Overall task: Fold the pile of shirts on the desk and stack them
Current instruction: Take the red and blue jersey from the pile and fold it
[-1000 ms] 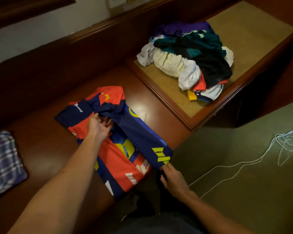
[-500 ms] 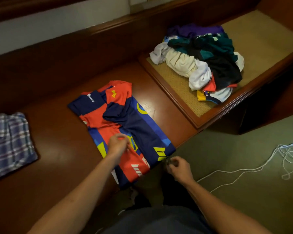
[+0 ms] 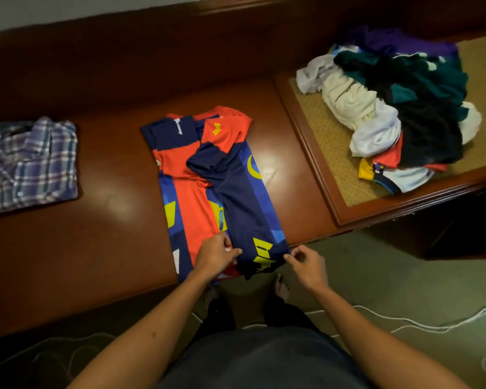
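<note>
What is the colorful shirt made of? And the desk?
The orange and navy shirt looks like thin, smooth sports fabric, probably polyester: printed blocks, limp drape. The desk looks like varnished reddish wood, since it shines with glare.

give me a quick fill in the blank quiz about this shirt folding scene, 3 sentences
1. Both hands, the left hand and the right hand, pinch the near hem of the red and ____ jersey.
2. The folded shirt at the left end of the desk has a ____ pattern.
3. The unfolded pile of clothes lies to the ____ of the jersey.

Missing words: navy; plaid; right
</note>
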Available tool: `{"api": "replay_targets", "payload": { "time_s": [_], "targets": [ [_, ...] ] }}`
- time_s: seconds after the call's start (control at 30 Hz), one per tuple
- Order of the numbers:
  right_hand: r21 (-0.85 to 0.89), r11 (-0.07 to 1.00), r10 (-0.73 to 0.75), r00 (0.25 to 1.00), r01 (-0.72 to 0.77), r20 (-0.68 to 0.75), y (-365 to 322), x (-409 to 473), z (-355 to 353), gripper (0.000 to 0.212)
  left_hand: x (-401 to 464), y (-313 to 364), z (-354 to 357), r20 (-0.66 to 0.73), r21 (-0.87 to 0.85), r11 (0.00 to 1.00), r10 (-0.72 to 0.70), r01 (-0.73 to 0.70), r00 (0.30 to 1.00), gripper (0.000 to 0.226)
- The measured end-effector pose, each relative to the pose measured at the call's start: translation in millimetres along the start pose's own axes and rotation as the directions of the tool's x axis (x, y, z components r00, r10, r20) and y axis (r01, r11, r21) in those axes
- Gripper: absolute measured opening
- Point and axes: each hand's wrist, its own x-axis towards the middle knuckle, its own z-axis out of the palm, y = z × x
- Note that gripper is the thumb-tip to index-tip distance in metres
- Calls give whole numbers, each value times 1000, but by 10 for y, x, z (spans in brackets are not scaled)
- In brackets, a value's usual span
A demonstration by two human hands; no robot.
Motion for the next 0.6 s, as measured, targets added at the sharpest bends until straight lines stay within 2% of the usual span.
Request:
{"api": "replay_targets", "payload": {
  "time_s": [0.07, 0.2, 0.33, 0.4, 0.5, 0.6],
  "targets": [
    [-15, 998, -57, 998, 57, 18, -30, 76, -65, 25, -1, 14, 61, -34, 69, 997, -26, 28, 999, 32],
    [-41, 988, -142, 983, 147, 115, -168, 296, -97, 22, -3, -2, 122, -47, 18, 993, -113, 114, 992, 35],
    [-143, 983, -95, 988, 112, 125, -306, 530, -214, 17, -30, 31, 107, -56, -12, 986, -166, 165, 985, 26],
    [-125, 987, -86, 985, 104, 147, -389, 616, -265, 13, -16, 52, 47, -35, -62, 981, -186, 184, 982, 23],
    [-93, 988, -103, 970, 126, 222, -552, 753, -282, 13, 85, 79, -117, -11, -229, 952, -209, 201, 978, 18],
    [-72, 987, -122, 964, 142, 235, -790, 896, -277, 13, 240, 128, -389, -72, -270, 947, -199, 173, 977, 19]
  ]
}}
